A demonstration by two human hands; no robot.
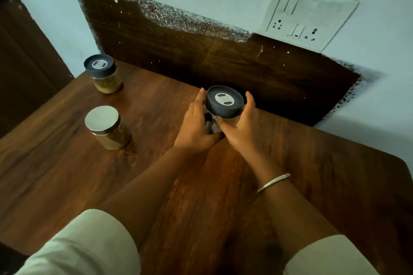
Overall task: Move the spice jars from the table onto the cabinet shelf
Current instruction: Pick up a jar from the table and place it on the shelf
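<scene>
A glass spice jar with a dark lid [224, 101] stands near the back of the wooden table [312, 174]. My left hand [196, 127] holds its left side and my right hand [240, 127] holds its right side, fingers wrapped round the glass; the jar's body is mostly hidden by them. Two more jars stand at the left: one with a dark lid and yellow powder [104, 73] near the back corner, one with a silver lid [106, 127] nearer to me. No cabinet shelf shows in the head view.
A dark wooden backboard [201, 51] rises behind the table against a pale wall. A white switch and socket plate [306, 15] is on the wall at the upper right. A dark wooden panel [26, 51] stands at the far left.
</scene>
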